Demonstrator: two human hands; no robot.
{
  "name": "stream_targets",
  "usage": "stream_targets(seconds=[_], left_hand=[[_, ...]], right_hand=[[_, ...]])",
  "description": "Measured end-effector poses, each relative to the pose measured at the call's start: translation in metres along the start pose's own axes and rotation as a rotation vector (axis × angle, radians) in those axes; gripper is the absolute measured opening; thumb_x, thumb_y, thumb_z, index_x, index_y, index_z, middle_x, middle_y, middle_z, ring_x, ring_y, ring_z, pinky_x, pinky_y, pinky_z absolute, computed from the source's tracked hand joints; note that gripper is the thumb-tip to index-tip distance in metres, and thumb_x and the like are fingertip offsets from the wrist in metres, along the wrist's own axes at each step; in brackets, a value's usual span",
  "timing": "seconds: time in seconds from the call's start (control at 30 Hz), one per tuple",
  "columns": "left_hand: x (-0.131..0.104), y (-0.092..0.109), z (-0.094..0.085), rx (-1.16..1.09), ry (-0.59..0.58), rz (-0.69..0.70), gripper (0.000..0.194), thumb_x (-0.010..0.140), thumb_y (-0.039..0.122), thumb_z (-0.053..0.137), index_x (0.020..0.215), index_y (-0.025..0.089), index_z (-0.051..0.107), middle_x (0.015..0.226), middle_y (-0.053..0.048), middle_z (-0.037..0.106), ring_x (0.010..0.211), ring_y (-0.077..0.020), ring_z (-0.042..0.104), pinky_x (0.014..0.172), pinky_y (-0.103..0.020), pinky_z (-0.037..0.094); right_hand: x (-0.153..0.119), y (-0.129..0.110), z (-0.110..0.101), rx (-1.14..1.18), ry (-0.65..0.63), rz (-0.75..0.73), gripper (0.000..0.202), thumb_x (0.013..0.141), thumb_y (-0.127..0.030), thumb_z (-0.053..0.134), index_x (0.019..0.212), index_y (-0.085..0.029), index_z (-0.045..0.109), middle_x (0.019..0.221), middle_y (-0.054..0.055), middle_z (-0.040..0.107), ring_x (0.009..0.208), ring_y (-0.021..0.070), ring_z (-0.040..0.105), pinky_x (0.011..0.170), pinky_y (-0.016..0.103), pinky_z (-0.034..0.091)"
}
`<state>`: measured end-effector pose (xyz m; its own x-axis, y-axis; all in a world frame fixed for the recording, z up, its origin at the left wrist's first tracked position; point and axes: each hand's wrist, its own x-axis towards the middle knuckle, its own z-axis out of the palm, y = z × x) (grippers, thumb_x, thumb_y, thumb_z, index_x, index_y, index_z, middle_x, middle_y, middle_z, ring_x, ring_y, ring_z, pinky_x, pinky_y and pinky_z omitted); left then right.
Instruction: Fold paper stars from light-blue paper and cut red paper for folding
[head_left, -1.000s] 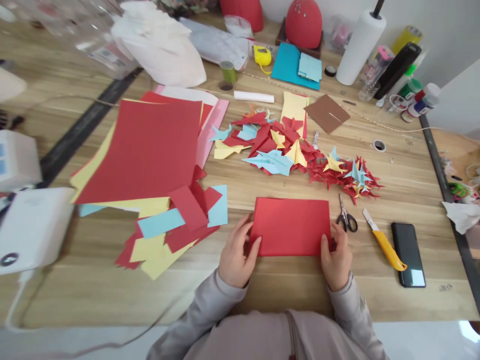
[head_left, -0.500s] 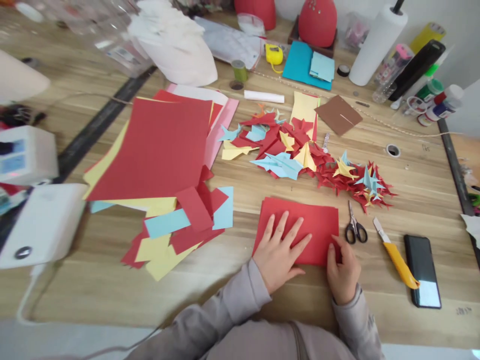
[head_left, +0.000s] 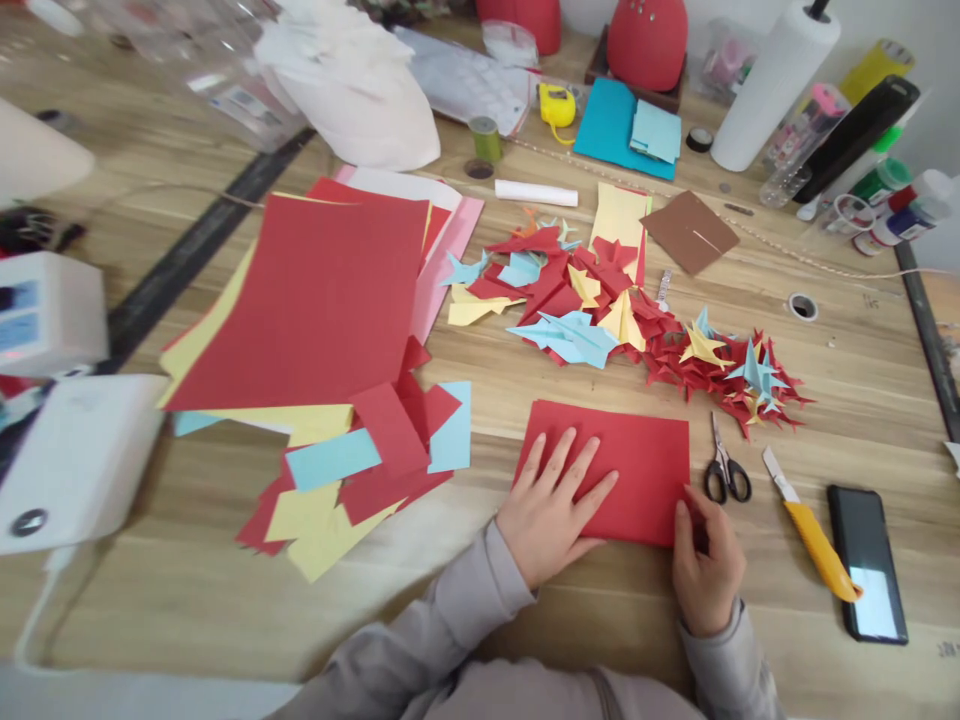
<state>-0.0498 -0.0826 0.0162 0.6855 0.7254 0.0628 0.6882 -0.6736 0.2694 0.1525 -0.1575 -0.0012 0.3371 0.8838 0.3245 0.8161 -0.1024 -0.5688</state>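
A red sheet of paper, apparently folded or layered, lies flat on the table in front of me. My left hand rests on its left part, palm down with the fingers spread. At the paper's lower right edge, my right hand is closed, with thumb and forefinger pinching the edge; its other fingers are curled under. Just right of the paper are black-handled scissors, and beyond them a yellow utility knife with its blade out.
Folded paper planes and stars lie in a heap behind the paper. To the left are large coloured sheets and paper offcuts. A phone lies at right; a white device stands far left.
The camera view has shifted slightly. My left hand has slid a little left on the red paper, its fingers slightly closer together. My right hand stays at the right edge.
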Motion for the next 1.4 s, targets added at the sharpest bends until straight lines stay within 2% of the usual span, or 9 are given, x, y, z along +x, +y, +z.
stream_targets(seconds=[0.17,0.4,0.87,1.4], left_hand=[[-0.002,-0.003,0.003,-0.022,-0.017,0.004,0.071,0.073,0.063,0.056,0.135,0.032,0.044,0.149,-0.011,0.032,0.137,-0.0404,0.019,0.107,-0.064,0.007],[-0.002,-0.003,0.003,-0.017,-0.044,0.02,0.072,0.075,0.063,0.054,0.137,0.029,0.041,0.15,-0.012,0.03,0.138,-0.039,0.017,0.109,-0.061,0.009],[-0.001,-0.009,-0.004,-0.075,-0.046,-0.012,0.073,0.073,0.066,0.053,0.135,0.029,0.044,0.149,-0.013,0.031,0.138,-0.0414,0.016,0.108,-0.062,0.011],[-0.002,-0.013,-0.002,-0.082,-0.052,-0.007,0.071,0.075,0.067,0.051,0.135,0.03,0.044,0.149,-0.012,0.031,0.138,-0.0418,0.015,0.107,-0.063,0.009]], right_hand=[[0.003,-0.002,0.0,0.017,-0.072,-0.007,0.018,0.089,-0.022,0.048,0.098,-0.017,0.063,0.086,0.009,0.068,0.079,0.0188,0.064,0.072,0.032,0.052],[0.003,-0.002,-0.002,0.029,-0.097,-0.011,0.016,0.089,-0.02,0.049,0.097,-0.017,0.062,0.087,0.008,0.067,0.081,0.0186,0.063,0.073,0.032,0.051],[0.003,-0.002,-0.004,-0.009,-0.072,0.023,0.014,0.088,-0.021,0.051,0.095,-0.017,0.063,0.085,0.008,0.066,0.079,0.0188,0.061,0.072,0.032,0.048],[0.004,-0.004,-0.004,-0.026,-0.066,0.014,0.015,0.087,-0.023,0.05,0.091,-0.017,0.063,0.083,0.009,0.066,0.077,0.0189,0.062,0.071,0.032,0.049]])
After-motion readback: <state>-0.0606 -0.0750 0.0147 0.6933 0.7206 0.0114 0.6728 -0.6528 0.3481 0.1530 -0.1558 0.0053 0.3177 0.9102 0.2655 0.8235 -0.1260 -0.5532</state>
